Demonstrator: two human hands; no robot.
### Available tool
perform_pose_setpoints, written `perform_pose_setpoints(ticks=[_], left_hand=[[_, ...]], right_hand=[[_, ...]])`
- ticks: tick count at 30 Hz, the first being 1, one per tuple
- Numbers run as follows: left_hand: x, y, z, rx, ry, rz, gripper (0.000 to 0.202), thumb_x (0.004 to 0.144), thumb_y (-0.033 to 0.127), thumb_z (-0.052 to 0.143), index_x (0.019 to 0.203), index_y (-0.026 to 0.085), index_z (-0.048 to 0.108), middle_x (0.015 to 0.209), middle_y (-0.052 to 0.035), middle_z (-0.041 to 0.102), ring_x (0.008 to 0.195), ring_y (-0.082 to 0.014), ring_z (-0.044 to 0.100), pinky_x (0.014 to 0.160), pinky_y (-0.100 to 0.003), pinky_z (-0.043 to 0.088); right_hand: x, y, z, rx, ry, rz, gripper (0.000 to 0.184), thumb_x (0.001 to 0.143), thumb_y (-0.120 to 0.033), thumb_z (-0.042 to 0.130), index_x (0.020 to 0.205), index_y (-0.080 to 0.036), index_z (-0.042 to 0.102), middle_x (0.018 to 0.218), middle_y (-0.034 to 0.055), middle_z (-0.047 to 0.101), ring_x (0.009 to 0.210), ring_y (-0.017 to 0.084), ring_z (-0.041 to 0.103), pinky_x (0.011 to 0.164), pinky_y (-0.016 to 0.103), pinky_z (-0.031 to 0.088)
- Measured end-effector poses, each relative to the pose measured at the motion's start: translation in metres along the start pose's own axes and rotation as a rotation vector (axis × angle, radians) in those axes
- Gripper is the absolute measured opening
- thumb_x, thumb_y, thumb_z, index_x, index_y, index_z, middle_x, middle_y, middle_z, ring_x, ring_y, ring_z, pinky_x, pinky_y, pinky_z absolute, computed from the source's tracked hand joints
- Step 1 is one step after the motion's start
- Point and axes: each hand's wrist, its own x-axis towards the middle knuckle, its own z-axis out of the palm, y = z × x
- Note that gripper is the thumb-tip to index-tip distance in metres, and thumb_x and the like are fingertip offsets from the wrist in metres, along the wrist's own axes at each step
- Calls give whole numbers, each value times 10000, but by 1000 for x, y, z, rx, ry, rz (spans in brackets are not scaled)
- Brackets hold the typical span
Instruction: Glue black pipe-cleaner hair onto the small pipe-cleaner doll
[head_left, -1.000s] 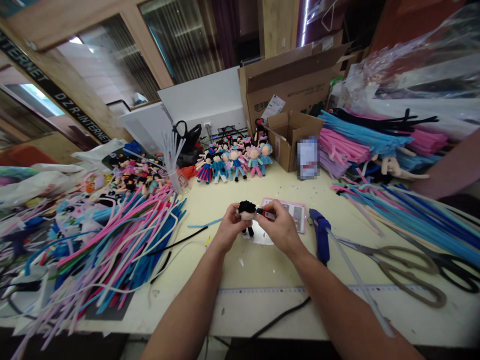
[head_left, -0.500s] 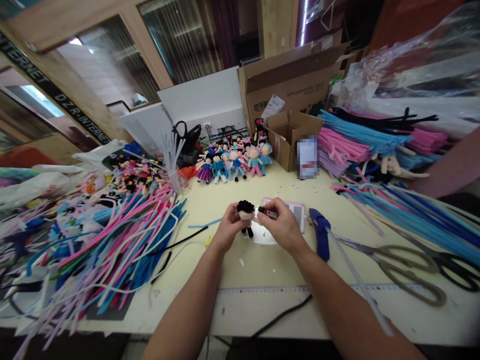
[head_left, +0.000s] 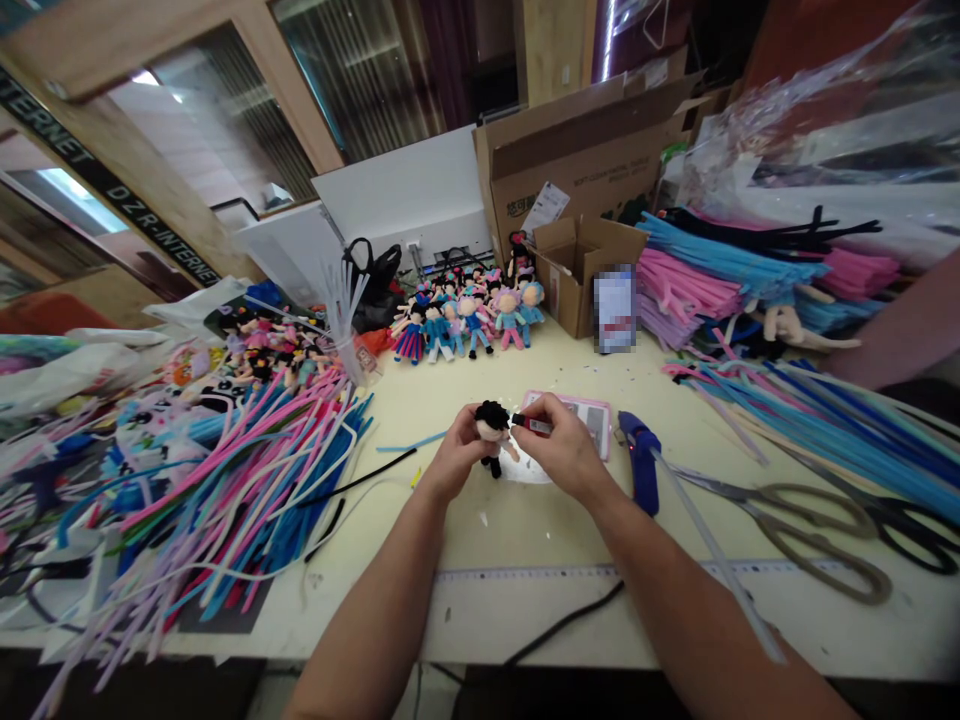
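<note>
In the middle of the work surface, my left hand (head_left: pixel 454 455) is closed around a small doll (head_left: pixel 492 430) with fuzzy black hair, a pale head and body, and black legs. The doll stands roughly upright with its head above my fingers. Pinched in my right hand (head_left: pixel 566 445) is a small dark red tube (head_left: pixel 538 426) with a white label and a black end. That black end points at the doll's head, very close to it; contact is unclear. Under the hands lies a shiny white patch (head_left: pixel 529 468), and behind my right hand a pink-edged case (head_left: pixel 604 430).
A blue glue gun (head_left: pixel 641 465) with a long clear stick and large scissors (head_left: pixel 795 510) lie right. Bundles of pipe cleaners (head_left: pixel 247 480) cover the left; more pipe cleaners (head_left: pixel 847 420) lie right. Finished dolls (head_left: pixel 469 315) stand at the back beside a cardboard box (head_left: pixel 581 270).
The doll has turned slightly in my left hand, and a pale limb now shows at its side. The tube's black end has come a little nearer its head.
</note>
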Motion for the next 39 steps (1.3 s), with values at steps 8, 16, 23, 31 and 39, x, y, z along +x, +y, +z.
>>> perform_pose_setpoints(ticks=[8, 16, 23, 31, 39], left_hand=[[-1, 0, 0, 5, -6, -17, 430, 575, 55, 674, 967, 204, 580, 838, 26, 621, 755, -127, 548, 661, -222, 405], [0, 2, 1, 0, 10, -26, 433, 552, 54, 674, 949, 204, 588, 834, 28, 622, 759, -130, 547, 666, -226, 402], [0, 0, -1, -3, -10, -14, 418, 564, 44, 660, 945, 198, 583, 822, 28, 615, 743, -122, 539, 656, -223, 400], [-1, 4, 2, -19, 2, -18, 417, 543, 47, 656, 929, 189, 585, 794, 27, 616, 725, -123, 540, 640, -225, 388], [1, 6, -4, -239, -77, -58, 274, 580, 129, 608, 848, 154, 562, 752, -22, 647, 649, -132, 570, 653, -267, 399]], right_hand=[[0, -1, 1, 0, -9, -6, 128, 698, -299, 619, 749, -220, 531, 712, -25, 591, 674, 153, 545, 632, 276, 422], [0, 3, 1, -2, -5, -11, 135, 705, -307, 621, 765, -223, 533, 733, -20, 598, 691, 158, 555, 647, 283, 430], [0, 2, 1, -3, -12, -8, 142, 710, -311, 622, 764, -222, 525, 727, -21, 592, 689, 159, 559, 647, 285, 431], [-1, -2, -2, 31, -7, -8, 194, 712, -352, 658, 776, -218, 534, 745, -16, 586, 706, 161, 552, 656, 286, 431], [11, 16, -19, -151, -120, -6, 159, 770, -305, 589, 901, -220, 559, 901, 17, 635, 848, 196, 575, 737, 310, 415]])
